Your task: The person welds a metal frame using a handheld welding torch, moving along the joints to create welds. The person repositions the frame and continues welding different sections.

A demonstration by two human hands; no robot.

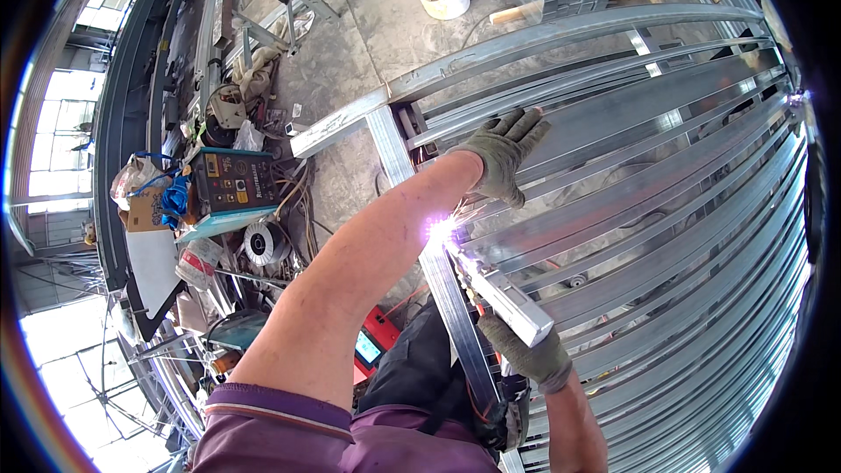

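On a frame of galvanised steel tubes (pixel 613 166) laid side by side, seen from the head camera, the left hand (pixel 504 153), gloved, lies flat with fingers spread on one of the long rails, pressing down and gripping nothing. The right hand (pixel 526 346), also gloved, is closed round a welding torch (pixel 491 285) whose tip meets the joint at a bright arc (pixel 441 230). That joint lies where a cross tube (pixel 438 271) running toward the person's body crosses the long rails, which sweep from upper left to lower right. The arc sits between the two hands, just below the left wrist and just ahead of the right hand, so the right hand is the one working on it while the left steadies the rail beyond. The glare washes out the torch tip and the seam itself, and a short piece of tube (pixel 517 307) covers most of the right hand's fingers, so their exact grip is hard to make out. To the left, on the concrete floor (pixel 350 52), stand a welding machine (pixel 232 184) and a wire spool (pixel 265 243) amid clutter.
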